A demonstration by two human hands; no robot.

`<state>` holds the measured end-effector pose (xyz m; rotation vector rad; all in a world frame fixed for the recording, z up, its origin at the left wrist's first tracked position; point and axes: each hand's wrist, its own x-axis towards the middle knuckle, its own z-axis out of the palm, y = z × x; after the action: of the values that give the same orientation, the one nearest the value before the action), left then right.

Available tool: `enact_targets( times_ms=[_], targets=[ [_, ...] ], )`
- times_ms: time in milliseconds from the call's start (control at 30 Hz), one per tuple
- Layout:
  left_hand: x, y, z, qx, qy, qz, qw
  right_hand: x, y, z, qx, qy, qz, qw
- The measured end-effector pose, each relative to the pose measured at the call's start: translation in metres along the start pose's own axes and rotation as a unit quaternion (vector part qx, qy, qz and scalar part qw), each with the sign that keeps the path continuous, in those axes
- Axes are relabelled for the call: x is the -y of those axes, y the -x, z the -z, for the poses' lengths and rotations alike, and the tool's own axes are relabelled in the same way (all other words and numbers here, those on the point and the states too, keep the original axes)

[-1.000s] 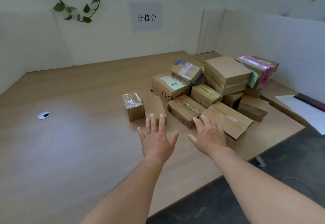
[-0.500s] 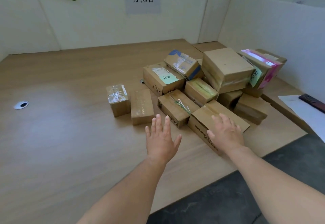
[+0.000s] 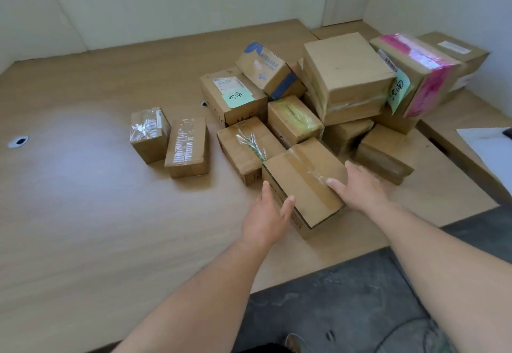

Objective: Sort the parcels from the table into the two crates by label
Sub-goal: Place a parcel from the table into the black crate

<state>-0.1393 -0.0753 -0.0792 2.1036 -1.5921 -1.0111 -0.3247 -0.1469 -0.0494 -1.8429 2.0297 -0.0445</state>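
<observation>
A heap of brown cardboard parcels lies on the right part of the wooden table. The nearest one, a flat parcel sealed with clear tape, rests on the table at the front of the heap. My left hand presses against its left front side, thumb on the top edge. My right hand clasps its right side, thumb on top. Behind it sit a parcel with a green handwritten label, a large plain box and a pink-taped parcel. No crate is in view.
Two small taped parcels stand apart, left of the heap. A white sheet lies at the right edge. A cable hole is at far left. White partition walls close the back and right; dark floor lies below the table's front edge.
Both hands moved forward and right from hovering over the table and closed onto the sides of the nearest taped parcel. The camera tilted down and closer.
</observation>
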Motion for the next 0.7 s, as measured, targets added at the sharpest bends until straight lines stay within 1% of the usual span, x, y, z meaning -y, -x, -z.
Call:
enact_targets(
  times_ms=[67, 133, 200, 300, 467, 533, 600, 700],
  targets=[
    [0.002, -0.001, -0.004, -0.013, 0.076, 0.025, 0.997, 0.001, 0.003, -0.001, 0.026, -0.027, 0.007, 0.999],
    [0.006, 0.001, 0.000, -0.035, 0.118, 0.054, 0.991, 0.005, 0.009, -0.005, 0.079, -0.035, 0.032, 0.996],
    [0.013, 0.006, 0.009, -0.051, 0.125, 0.075, 0.988, 0.010, 0.016, -0.012, 0.120, -0.062, 0.048, 0.990],
    [0.026, 0.016, 0.027, -0.065, 0.134, 0.086, 0.985, 0.023, 0.025, -0.023, 0.154, -0.121, 0.045, 0.980],
    [0.055, 0.033, 0.052, -0.089, 0.146, 0.126, 0.977, 0.060, 0.046, -0.037, 0.193, -0.161, 0.062, 0.966],
    [0.065, 0.042, 0.065, -0.115, 0.179, 0.146, 0.966, 0.075, 0.053, -0.038, 0.202, -0.193, 0.065, 0.958],
    [0.072, 0.051, 0.079, -0.147, 0.235, 0.157, 0.948, 0.090, 0.058, -0.038, 0.201, -0.252, 0.062, 0.945],
    [0.079, 0.061, 0.102, -0.192, 0.309, 0.153, 0.919, 0.113, 0.067, -0.035, 0.216, -0.372, 0.056, 0.901]
  ],
)
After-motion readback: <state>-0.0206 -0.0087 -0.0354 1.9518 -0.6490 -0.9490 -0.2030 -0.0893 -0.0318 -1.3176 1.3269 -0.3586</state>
